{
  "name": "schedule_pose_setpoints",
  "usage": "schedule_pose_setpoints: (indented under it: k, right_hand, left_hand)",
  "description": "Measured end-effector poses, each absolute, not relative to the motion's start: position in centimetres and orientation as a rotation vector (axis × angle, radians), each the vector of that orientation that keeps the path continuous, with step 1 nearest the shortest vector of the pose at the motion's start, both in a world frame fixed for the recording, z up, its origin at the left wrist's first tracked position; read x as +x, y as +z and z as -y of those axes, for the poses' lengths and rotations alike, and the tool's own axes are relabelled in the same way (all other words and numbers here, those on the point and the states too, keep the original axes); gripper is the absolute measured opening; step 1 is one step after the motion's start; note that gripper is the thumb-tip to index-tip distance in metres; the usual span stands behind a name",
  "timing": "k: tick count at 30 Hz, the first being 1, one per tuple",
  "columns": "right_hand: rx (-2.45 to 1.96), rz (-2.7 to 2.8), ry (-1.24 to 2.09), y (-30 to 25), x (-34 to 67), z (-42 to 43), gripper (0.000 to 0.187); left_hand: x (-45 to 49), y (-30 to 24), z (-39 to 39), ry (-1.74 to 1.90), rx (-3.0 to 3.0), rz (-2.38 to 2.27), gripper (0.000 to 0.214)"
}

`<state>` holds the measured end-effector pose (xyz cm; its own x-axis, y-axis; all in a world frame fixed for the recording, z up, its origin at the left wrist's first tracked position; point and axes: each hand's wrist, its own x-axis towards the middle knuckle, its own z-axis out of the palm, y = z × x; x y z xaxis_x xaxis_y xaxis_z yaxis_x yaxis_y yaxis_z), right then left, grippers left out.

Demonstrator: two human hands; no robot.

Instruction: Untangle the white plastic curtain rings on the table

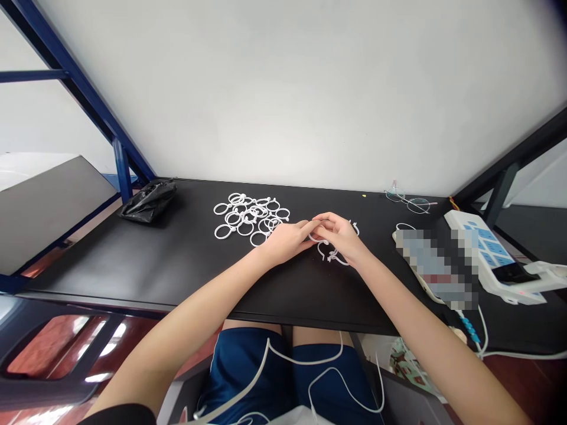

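My left hand and my right hand meet over the black desk, fingertips together. Between them shows part of a white plastic ring, pinched by both hands; the rest of it is hidden by fingers. Just below my right hand lie a few similar white rings, some of them with a gap in the loop; others peek out beyond the knuckles. To the left of my left hand spreads a loose pile of white plastic rings, each with a small knob or clasp.
A crumpled black plastic bag lies at the desk's left end. On the right are eyeglasses, a phone with a cable, and a white power strip. A white cable crosses my lap. Blue frame bars rise at left.
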<state>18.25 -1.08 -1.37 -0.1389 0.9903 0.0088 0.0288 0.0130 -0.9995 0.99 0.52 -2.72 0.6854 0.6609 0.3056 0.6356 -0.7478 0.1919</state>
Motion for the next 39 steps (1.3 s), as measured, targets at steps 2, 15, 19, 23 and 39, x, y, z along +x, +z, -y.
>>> schedule_pose_setpoints:
  k: [2, 15, 19, 23, 39]
  right_hand:
    - [-1.155, 1.325, 1.308, -1.39, 18.25, 1.08, 0.03]
    - [-1.212, 1.287, 1.36, -1.64, 18.41, 0.89, 0.025]
    - [-1.22, 1.307, 1.357, -1.74, 18.43, 0.8, 0.023]
    - [-1.203, 1.333, 1.345, -1.83, 18.52, 0.74, 0.021]
    - [-1.173, 1.37, 1.263, -1.06, 18.61, 1.19, 0.038]
  left_hand:
    - [0.89, -2.74, -0.54, 0.564, 2.801, -1.093, 0.044]
    - [0.68, -2.63, -0.6, 0.668, 2.771, -1.031, 0.048]
    - [0.53, -2.66, -0.68, 0.662, 2.768, -1.022, 0.045]
    - [0.61, -2.75, -0.61, 0.69, 2.762, -1.049, 0.043]
    - [0.94, -2.34, -0.57, 0.907, 2.503, -1.6, 0.037]
